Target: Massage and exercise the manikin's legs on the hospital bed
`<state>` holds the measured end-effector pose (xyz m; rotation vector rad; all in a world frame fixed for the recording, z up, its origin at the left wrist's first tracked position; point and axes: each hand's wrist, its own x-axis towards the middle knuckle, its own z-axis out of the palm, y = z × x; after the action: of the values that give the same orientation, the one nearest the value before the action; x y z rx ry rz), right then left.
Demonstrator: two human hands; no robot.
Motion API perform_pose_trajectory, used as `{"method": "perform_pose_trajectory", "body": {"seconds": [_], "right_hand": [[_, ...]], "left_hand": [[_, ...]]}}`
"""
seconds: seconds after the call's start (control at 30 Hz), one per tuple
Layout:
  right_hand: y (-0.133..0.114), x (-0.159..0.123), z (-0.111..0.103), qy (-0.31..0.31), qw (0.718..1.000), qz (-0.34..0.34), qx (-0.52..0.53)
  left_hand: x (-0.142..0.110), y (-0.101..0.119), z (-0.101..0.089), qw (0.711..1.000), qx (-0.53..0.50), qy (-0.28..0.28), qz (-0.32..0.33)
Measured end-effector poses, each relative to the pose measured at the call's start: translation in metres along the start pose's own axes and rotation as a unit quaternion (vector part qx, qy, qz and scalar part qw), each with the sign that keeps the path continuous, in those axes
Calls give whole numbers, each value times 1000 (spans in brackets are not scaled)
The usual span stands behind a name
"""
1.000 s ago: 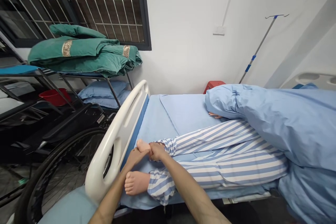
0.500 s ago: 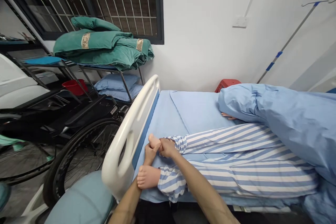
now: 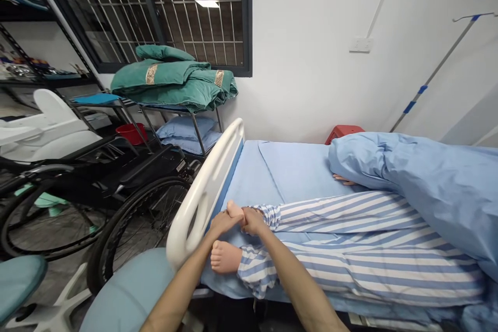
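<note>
Hands: Two, both the person's own. The left hand (image 3: 224, 223) lay flat and partly open, its fingers reaching across to the far foot (image 3: 235, 210). The right hand (image 3: 252, 220) curled closed around the same foot at the ankle. Together they had hold of that one foot.

Patient figure: One training manikin (image 3: 350, 264) lay on its back in blue-and-white striped pajamas (image 3: 350, 249), its two legs side by side, feet toward the near left.

Feet: Two. The far foot stood toes-up between the hands; the near foot (image 3: 225, 257) lay free just below them, untouched.

Bed: One, with a blue sheet (image 3: 280, 176) and a curved white end rail (image 3: 202, 202) just left of the hands, between them and the wheelchair.

Cover: One blue quilt (image 3: 428, 192) was bunched over the manikin's upper body at right, with one manikin hand (image 3: 344, 180) showing beneath its edge.

Around the bed: One black wheelchair (image 3: 143, 218) stood at left, with a pale blue seat cushion (image 3: 128, 290) near the person. One IV pole (image 3: 431, 72) leaned at far right, and one red stool (image 3: 342, 132) stood beyond the bed.

Far wall: One barred window (image 3: 194, 10) rose above a metal rack (image 3: 175, 110) holding folded green quilts (image 3: 175, 80), with two blue pillows (image 3: 189, 135) and one red basin (image 3: 131, 133) beneath.
</note>
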<state>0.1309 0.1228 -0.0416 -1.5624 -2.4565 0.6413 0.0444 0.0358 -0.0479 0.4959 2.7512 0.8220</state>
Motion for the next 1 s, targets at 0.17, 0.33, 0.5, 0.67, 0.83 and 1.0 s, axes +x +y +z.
{"method": "perform_pose_trajectory", "body": {"seconds": [0.17,0.33,0.5,0.67,0.83,1.0], "right_hand": [[0,0,0,2,1000,-2,2],[3,2,2,4,1000,-5,7],[5,4,6,6,1000,-10,6],[4,3,6,10,1000,-12,0],[4,-1,4,5,1000,-12,-12],[-6,-7,-3,13,999,-12,-45]], "left_hand": [[2,-5,9,998,55,18,12],[1,-9,17,999,2,53,-7],[4,-13,25,996,79,41,-6],[4,-13,25,992,112,-32,39],[-1,-4,12,996,80,27,3],[-5,1,-3,998,39,-43,10]]}}
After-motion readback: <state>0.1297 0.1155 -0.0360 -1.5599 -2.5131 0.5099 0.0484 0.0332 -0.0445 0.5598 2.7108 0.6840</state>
